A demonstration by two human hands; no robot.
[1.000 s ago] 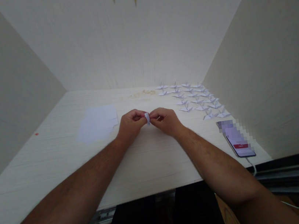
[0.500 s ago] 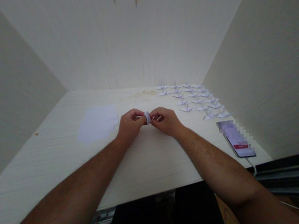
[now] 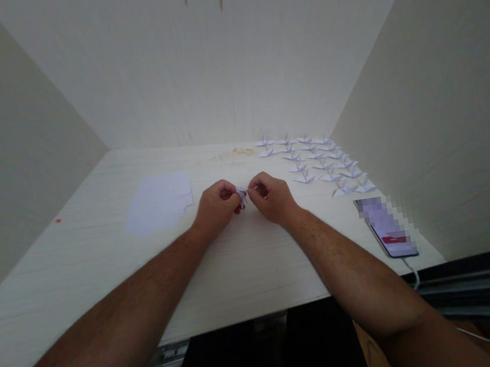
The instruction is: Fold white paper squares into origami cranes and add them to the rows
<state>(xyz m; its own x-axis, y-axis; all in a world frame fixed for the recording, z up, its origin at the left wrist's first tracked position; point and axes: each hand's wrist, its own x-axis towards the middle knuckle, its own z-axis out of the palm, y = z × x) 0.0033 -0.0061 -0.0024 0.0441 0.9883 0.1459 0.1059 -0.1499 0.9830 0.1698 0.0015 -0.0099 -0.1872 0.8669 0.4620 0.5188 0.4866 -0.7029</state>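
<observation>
The light is dim and grey, with faint, soft shadows on the table (image 3: pixel 80 279). The white paper (image 3: pixel 160 201) toward its back left corner looks washed out. The little held paper (image 3: pixel 241 195) is blurry. Square blocks hide part of the phone (image 3: pixel 385 230) near the right edge.

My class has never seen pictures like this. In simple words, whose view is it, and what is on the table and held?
There is no machine: someone works bare-handed. The view comes from a camera worn on the person's head, looking forward and down. The left hand and right hand pinch a small piece of folded paper between them. On the white table, flat white paper lies to the left; origami cranes stand in rows at the back right. Nearer on that side lies a smartphone, plugged into a white cable.
</observation>
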